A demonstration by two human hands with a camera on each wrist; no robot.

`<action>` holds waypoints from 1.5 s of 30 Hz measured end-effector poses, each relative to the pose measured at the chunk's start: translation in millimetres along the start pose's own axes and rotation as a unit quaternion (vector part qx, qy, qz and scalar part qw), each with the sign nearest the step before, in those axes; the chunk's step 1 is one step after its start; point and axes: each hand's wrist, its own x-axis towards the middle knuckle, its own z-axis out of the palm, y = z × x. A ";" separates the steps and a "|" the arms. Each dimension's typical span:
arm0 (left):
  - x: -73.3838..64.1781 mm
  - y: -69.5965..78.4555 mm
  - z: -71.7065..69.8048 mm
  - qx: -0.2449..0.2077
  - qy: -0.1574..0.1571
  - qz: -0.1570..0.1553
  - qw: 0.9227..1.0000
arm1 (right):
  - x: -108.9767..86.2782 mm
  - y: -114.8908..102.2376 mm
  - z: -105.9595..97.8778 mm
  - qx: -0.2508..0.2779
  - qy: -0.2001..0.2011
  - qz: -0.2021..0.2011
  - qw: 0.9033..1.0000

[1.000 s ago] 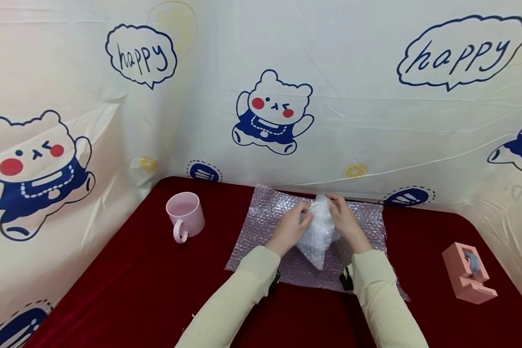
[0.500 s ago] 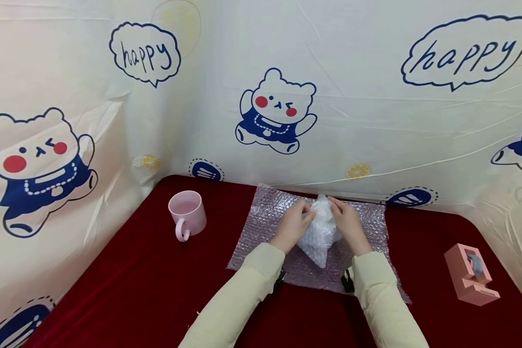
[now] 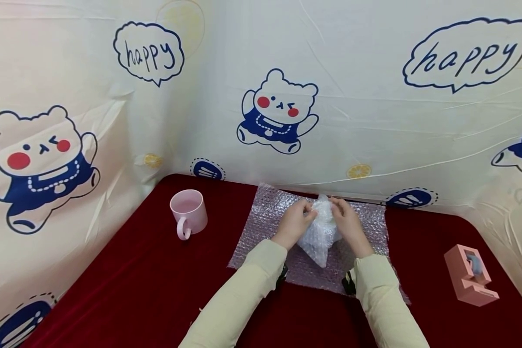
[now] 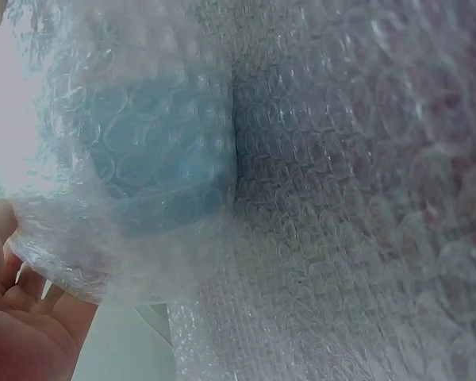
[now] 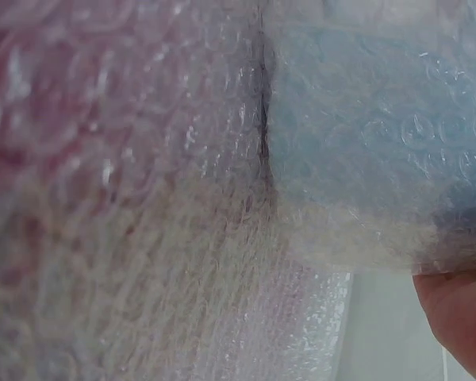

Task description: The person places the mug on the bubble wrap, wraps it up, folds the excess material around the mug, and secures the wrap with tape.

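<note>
A bundle of bubble wrap stands on a flat bubble wrap sheet, its top gathered to a peak and one corner pointing toward me. Through the layers, a light blue object shows in the left wrist view; its kind is obscured. My left hand pinches the wrap near the peak from the left. On the opposite side, my right hand pinches the same upper part, thumb toward me. The wrist views show the left hand's fingers and part of the right hand at the wrap's edge.
A pink mug stands upright on the dark red cloth, left of the sheet, handle toward me. To the right sits a pink tape dispenser with a bluish roll. A printed white curtain rises behind the table.
Both hands keep their hold near the bundle's top, with only slight shifts of the fingers. The head view has drifted a little, so everything appears slightly farther right.
</note>
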 end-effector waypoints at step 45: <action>13.2 -0.3 -4.2 -0.038 -0.015 -0.023 0.999 | -9.7 3.4 -3.0 -0.067 -0.083 -0.052 0.993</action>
